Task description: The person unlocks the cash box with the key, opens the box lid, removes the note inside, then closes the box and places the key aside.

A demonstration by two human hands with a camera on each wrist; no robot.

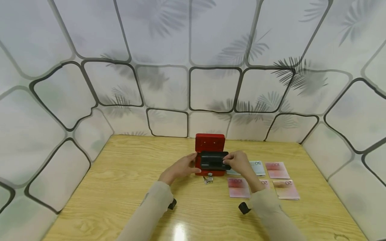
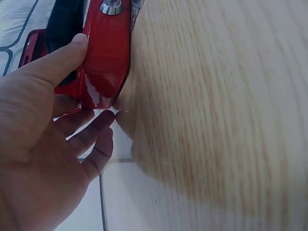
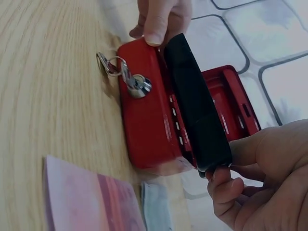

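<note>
Red cash box [image 1: 210, 157] sits mid-worktop [image 1: 120, 187], lid up. Left hand [image 1: 181, 167] grips its left end, thumb on the front wall. Right hand [image 1: 239, 162] fingers clasp the black tray's [image 1: 213, 160] right end. Key [image 3: 126, 77] in front lock; banknotes [image 1: 262, 180] lie right.

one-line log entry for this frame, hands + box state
left hand: steadies red cash box | right hand: grips black tray | lid: open | key: in lock | banknotes: on table
</note>
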